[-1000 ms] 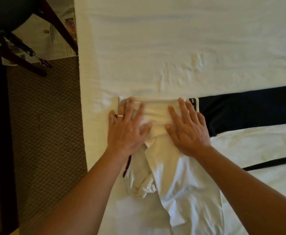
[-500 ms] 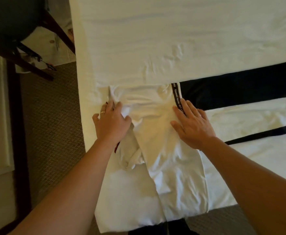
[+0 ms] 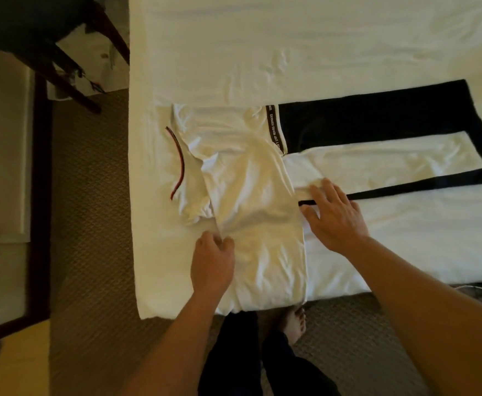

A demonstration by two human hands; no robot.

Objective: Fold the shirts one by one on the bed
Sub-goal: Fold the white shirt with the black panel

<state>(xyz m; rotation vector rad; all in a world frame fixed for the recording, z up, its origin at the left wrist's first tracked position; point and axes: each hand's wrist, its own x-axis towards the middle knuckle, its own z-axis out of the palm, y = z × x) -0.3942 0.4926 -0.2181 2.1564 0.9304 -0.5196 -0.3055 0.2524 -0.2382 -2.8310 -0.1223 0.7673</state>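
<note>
Our left hand (image 3: 212, 254) pinches the white shirt (image 3: 251, 195) at its folded edge, apparently to tug it straight; right hand (image 3: 332, 217), fingers spread, presses flat, anchoring.

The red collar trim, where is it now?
The red collar trim lies on the left part of the white shirt, near the bed's left edge, beyond the left hand.
</note>
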